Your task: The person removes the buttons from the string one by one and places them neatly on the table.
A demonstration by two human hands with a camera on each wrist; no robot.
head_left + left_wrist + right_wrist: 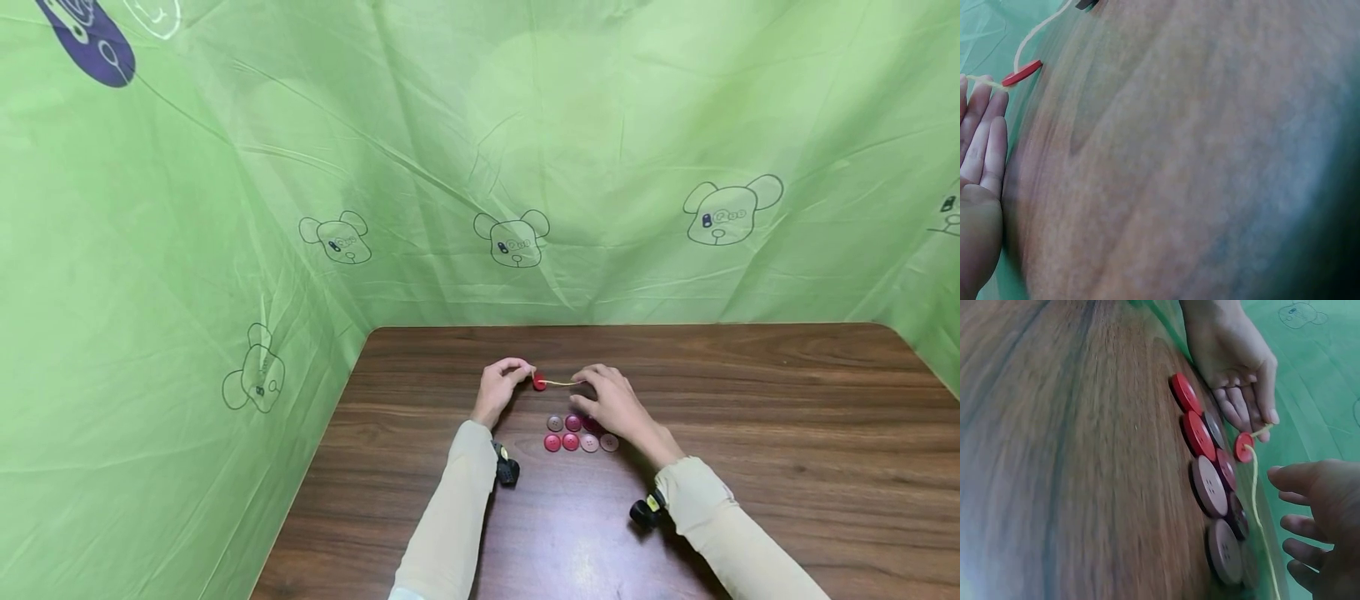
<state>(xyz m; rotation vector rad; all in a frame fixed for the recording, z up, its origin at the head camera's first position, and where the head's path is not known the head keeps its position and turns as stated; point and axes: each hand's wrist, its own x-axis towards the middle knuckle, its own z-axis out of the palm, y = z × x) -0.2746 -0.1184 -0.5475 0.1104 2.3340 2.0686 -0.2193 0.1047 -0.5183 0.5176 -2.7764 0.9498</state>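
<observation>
My left hand (498,389) pinches a yellow string (1255,487) close to a red button (1244,447), which is threaded on it and held up off the table. From the button the string runs toward my right hand (617,407). In the right wrist view that hand's thumb and fingers are spread apart, and the string passes beside them without a visible grip. The far end of the string is out of that view. The left wrist view catches the left palm (979,187) and the red button edge-on.
Several buttons lie in two rows on the brown wooden table (420,392), among them a red button (552,442), a pink button (589,443) and a grey button (555,423). My right hand partly covers the back row. A green curtain (600,275) stands behind the table.
</observation>
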